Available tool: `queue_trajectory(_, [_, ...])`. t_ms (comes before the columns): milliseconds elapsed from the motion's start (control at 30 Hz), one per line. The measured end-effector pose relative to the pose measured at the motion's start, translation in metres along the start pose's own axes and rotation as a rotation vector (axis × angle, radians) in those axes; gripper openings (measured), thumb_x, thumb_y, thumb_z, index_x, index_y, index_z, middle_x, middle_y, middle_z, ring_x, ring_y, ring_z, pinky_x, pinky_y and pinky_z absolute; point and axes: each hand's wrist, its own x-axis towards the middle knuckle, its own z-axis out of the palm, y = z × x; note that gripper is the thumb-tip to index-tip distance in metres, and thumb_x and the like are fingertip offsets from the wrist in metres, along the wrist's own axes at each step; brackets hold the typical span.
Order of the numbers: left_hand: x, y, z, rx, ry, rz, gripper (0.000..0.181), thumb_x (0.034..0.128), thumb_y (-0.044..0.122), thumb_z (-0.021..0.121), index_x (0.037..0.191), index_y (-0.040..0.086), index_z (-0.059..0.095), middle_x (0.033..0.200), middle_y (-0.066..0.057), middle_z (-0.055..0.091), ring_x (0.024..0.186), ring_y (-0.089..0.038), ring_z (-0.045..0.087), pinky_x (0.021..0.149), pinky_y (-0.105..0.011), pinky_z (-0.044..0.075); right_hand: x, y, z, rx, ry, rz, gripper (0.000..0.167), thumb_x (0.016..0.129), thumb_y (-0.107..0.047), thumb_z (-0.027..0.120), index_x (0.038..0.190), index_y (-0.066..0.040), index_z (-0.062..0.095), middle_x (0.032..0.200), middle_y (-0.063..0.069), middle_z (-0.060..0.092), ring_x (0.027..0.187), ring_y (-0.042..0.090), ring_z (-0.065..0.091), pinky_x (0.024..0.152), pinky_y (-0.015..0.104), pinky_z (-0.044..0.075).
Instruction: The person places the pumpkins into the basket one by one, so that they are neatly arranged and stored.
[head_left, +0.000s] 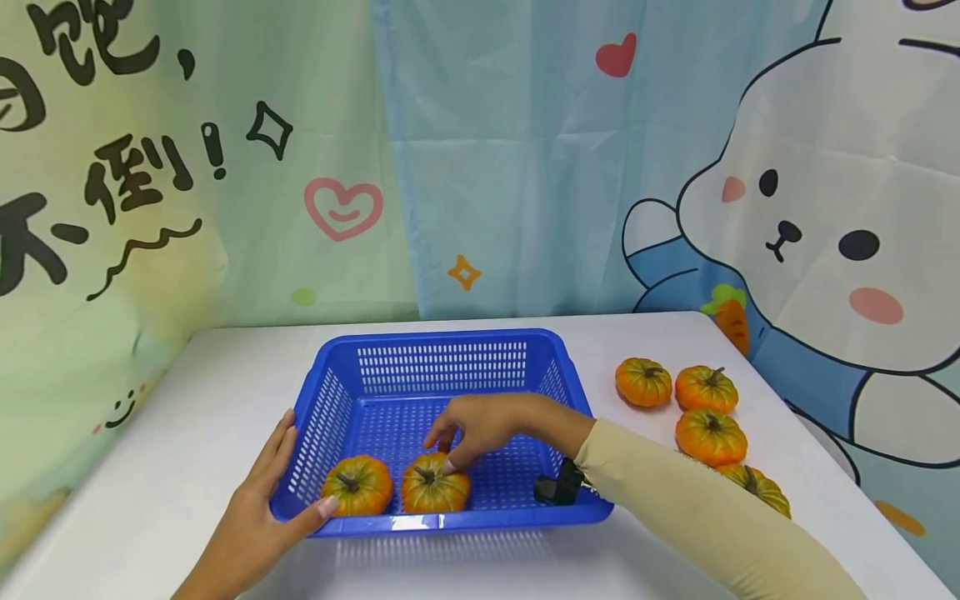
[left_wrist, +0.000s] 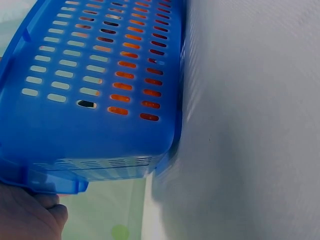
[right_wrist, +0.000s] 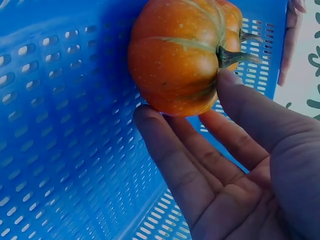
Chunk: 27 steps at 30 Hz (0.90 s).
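Note:
A blue basket (head_left: 480, 521) holds two orange-green pumpkins: the left one (head_left: 360, 486) by its front left corner, the other (head_left: 437, 483) near the middle of its front wall. My right hand (head_left: 480, 429) reaches inside; in the right wrist view, thumb and fingertips of the hand (right_wrist: 230, 175) touch opposite sides of the nearer pumpkin (right_wrist: 175, 60), the thumb beside its stem. My left hand (head_left: 255, 517) grips the basket's left front corner, thumb over the rim. The left wrist view has the hand (left_wrist: 32, 212) under the rim of the basket (left_wrist: 75, 130).
Several more pumpkins stand on the white table (head_left: 247, 375) right of the basket, one (head_left: 643, 382) nearest to it and one (head_left: 756, 490) partly behind my right sleeve (head_left: 690, 508). A printed curtain (head_left: 495, 192) hangs behind the table.

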Motion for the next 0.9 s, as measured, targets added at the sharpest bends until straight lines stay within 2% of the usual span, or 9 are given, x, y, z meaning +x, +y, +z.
queue_trajectory(300, [-0.001,-0.001,0.000,-0.011,0.010,0.018,0.097,0.0840,0.040,0.073,0.153,0.000,0.019,0.163,-0.003,0.005,0.142,-0.046,0.016,0.100,-0.069,0.028,-0.001,0.000,0.000,0.093,-0.050,-0.044,0.046,0.089,-0.006,0.069,0.133,-0.005,0.059,0.129,0.002,0.062,0.111,0.012,0.061,0.089,0.020,0.049])
queue_trajectory(500, [-0.001,-0.001,0.000,-0.006,0.013,0.025,0.097,0.0838,0.040,0.073,0.153,0.000,0.019,0.163,-0.003,0.005,0.142,-0.046,0.016,0.100,-0.069,0.028,-0.003,-0.002,0.000,0.126,-0.104,-0.064,0.051,0.090,-0.005,0.068,0.139,-0.004,0.053,0.139,0.005,0.054,0.116,0.016,0.059,0.093,0.021,0.048])
queue_trajectory(733, [-0.001,0.000,0.000,-0.005,0.014,0.013,0.097,0.0846,0.042,0.072,0.154,0.001,0.017,0.163,-0.001,0.005,0.143,-0.045,0.015,0.100,-0.069,0.029,-0.007,0.000,-0.002,0.116,-0.051,-0.047,0.054,0.089,-0.007,0.069,0.139,0.001,0.050,0.141,0.011,0.051,0.125,0.025,0.053,0.095,0.022,0.047])
queue_trajectory(900, [-0.002,0.000,0.000,-0.016,0.013,0.024,0.097,0.0845,0.041,0.073,0.154,0.000,0.018,0.163,-0.001,0.005,0.143,-0.045,0.015,0.101,-0.069,0.027,-0.011,0.002,-0.005,0.118,0.016,-0.041,0.050,0.090,-0.008,0.069,0.136,0.003,0.054,0.138,0.014,0.054,0.123,0.028,0.055,0.092,0.024,0.049])
